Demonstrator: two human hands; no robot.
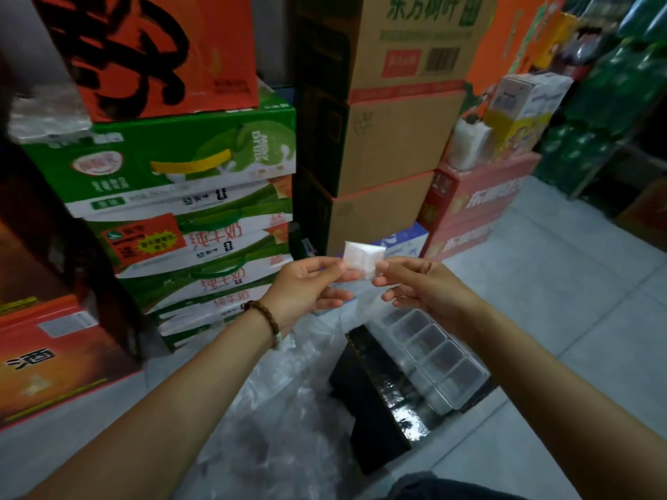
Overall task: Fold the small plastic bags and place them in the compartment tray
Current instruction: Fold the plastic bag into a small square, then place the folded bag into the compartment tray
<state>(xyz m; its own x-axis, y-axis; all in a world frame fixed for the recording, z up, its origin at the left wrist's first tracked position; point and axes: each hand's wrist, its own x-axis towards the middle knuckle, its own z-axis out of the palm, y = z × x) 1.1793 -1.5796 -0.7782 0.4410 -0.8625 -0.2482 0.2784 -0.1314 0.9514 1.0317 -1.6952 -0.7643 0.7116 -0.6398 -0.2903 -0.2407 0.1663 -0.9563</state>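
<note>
In the middle of the frame, the person held a small, white, see-through plastic bag (362,259) up in the air between both hands. The left hand (306,285) pinched the bag's left edge with thumb and fingers, and the right hand (422,288) pinched its right edge the same way. The bag looked partly folded, so the fold seemed to be the step in hand. To do it well, the person would need to line up the edges, press the fold flat, and keep a tight pinch so the slippery plastic did not spring open. The long, clear plastic tray with a row of little boxes (447,400) sat lower right, on a shiny black box (375,391). A heap of loose clear bags (285,402) lay at the bottom middle.
</note>
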